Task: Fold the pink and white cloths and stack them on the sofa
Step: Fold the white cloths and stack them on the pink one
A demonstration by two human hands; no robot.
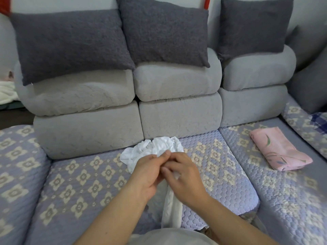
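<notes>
A white cloth (155, 149) lies crumpled on the middle seat of the sofa (79, 177), with one end trailing down over the seat's front edge. Both my hands meet above it. My left hand (148, 174) pinches the cloth near its upper part, fingers curled. My right hand (184, 177) grips the same stretch of cloth just to the right, fingers curled round it. A pink cloth (277, 152) with a leaf print lies folded flat on the right seat, well away from both hands.
Three dark grey cushions (70, 41) lean on the grey backrest. The seats wear a purple quilted cover with beige flowers. A blue checked fabric (318, 121) shows at the far right edge. A white blanket (7, 92) lies beyond the sofa's left end.
</notes>
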